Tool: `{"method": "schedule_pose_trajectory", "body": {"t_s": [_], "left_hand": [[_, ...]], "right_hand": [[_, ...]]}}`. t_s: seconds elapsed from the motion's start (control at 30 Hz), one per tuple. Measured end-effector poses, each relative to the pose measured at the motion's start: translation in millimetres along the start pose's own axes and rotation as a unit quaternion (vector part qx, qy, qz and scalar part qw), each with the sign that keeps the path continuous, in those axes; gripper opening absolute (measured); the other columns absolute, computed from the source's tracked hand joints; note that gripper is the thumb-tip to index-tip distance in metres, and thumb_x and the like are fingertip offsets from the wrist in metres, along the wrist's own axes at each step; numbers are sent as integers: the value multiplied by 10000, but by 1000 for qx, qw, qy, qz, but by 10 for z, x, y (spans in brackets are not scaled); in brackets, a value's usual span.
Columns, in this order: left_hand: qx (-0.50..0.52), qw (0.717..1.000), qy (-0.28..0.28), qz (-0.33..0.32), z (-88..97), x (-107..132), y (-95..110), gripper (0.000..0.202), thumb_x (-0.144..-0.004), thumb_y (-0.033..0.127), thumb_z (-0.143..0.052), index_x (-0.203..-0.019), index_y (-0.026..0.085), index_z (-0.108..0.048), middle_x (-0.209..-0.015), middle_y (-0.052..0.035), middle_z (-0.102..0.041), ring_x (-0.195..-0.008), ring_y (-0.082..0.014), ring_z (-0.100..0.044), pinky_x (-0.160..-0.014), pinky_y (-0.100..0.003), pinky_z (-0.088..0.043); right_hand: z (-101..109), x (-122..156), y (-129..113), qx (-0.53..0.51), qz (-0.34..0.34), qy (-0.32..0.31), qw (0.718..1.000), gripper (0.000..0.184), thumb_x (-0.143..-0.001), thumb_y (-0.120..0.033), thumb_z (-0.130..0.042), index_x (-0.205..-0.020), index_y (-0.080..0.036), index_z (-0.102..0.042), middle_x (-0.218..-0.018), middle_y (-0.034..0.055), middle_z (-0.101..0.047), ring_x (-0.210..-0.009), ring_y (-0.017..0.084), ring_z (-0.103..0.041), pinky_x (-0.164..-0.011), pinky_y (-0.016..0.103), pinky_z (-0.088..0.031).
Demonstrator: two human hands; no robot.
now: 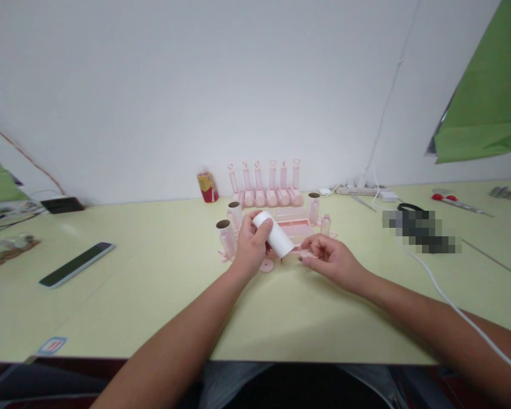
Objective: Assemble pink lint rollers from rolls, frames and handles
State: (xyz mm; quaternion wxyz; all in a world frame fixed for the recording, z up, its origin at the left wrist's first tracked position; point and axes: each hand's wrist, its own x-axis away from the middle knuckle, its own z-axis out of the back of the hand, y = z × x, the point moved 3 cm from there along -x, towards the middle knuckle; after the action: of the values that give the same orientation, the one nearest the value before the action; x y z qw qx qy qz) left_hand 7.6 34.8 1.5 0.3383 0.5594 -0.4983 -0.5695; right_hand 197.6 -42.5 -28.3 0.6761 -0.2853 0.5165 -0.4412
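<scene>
My left hand (252,244) is wrapped round a white cylinder (280,238), which tilts down to the right over the table. Just right of its lower end, my right hand (330,258) is closed, thumb and fingers pinching what looks like a pale pink disc (308,255), partly hidden by the fingers. Another pink disc (266,265) with a small centre mark lies below the cylinder. Behind my hands is a pink tray-like piece (296,229), partly covered. Cardboard-topped tubes (227,238) stand to the left, and another such tube (314,210) stands behind right.
Several slim pink bottles with looped tops (272,176) stand in a row by the wall, behind pink rounded blocks (271,197). A red-yellow packet (207,184) is left of them. A phone (77,264) lies left; a power strip (361,188) and white cable (447,301) are right.
</scene>
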Motion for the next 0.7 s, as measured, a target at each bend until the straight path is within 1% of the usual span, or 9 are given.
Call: {"method": "schedule_pose_trajectory", "body": {"t_s": [0.07, 0.13, 0.23, 0.3, 0.4, 0.53, 0.63, 0.7], "left_hand": [[-1, 1000, 3, 0, -2, 3, -4, 416, -817, 435, -654, -1128, 210, -496, -786, 19, -555, -604, -112, -543, -503, -200, -452], [-4, 1000, 3, 3, -5, 6, -9, 415, -818, 438, -651, -1129, 203, -506, -775, 19, -554, -586, -108, -536, -483, -196, -449], [-17, 1000, 5, 10, -11, 7, -12, 428, -818, 436, -646, -1145, 187, -527, -763, 13, -563, -551, -102, -528, -447, -191, -442], [-21, 1000, 7, 15, -16, 8, -11, 435, -814, 428, -649, -1149, 172, -542, -755, 8, -568, -533, -98, -527, -428, -188, -443], [-13, 999, -5, 30, -34, 17, -11, 455, -813, 422, -649, -1175, 169, -540, -754, 4, -575, -503, -105, -543, -393, -203, -460], [5, 998, -25, 52, -57, 34, -6, 467, -825, 416, -645, -1204, 171, -523, -738, 4, -580, -473, -120, -567, -358, -224, -476], [11, 998, -20, 58, -55, 39, 2, 453, -817, 411, -662, -1176, 167, -531, -726, 10, -570, -472, -112, -568, -359, -217, -483], [16, 998, -16, 66, -56, 42, -2, 438, -807, 412, -672, -1142, 168, -531, -737, 9, -567, -479, -114, -575, -356, -223, -492]], "right_hand": [[-5, -2, -18, -4, -3, -12, 1000, 371, -811, -329, -689, -623, -210, -392, -1012, 82, -692, -864, 202, -648, -740, 312, -480], [-15, 0, -21, -16, -11, -21, 1000, 376, -836, -335, -661, -626, -213, -373, -1017, 83, -695, -885, 211, -654, -742, 314, -475], [-10, 0, -19, -28, -6, -13, 1000, 295, -836, -320, -661, -685, -216, -431, -1011, 75, -697, -900, 214, -646, -779, 331, -470], [21, -5, -25, 1, 10, 6, 1000, 234, -815, -305, -689, -727, -211, -494, -1029, 77, -691, -925, 219, -632, -824, 349, -454], [85, -14, -31, 48, 28, 44, 998, 209, -799, -315, -714, -739, -201, -550, -1084, 91, -678, -933, 227, -620, -823, 357, -439], [113, -21, 1, 1, 41, 68, 997, 173, -808, -312, -713, -784, -201, -583, -1115, 94, -664, -964, 230, -621, -838, 358, -450], [88, -20, 17, -44, 48, 62, 996, 166, -805, -289, -724, -846, -208, -584, -1116, 88, -652, -964, 219, -619, -852, 355, -462], [71, -18, 1, -49, 54, 53, 996, 166, -808, -278, -723, -857, -210, -580, -1086, 80, -645, -952, 211, -612, -850, 351, -468]]}}
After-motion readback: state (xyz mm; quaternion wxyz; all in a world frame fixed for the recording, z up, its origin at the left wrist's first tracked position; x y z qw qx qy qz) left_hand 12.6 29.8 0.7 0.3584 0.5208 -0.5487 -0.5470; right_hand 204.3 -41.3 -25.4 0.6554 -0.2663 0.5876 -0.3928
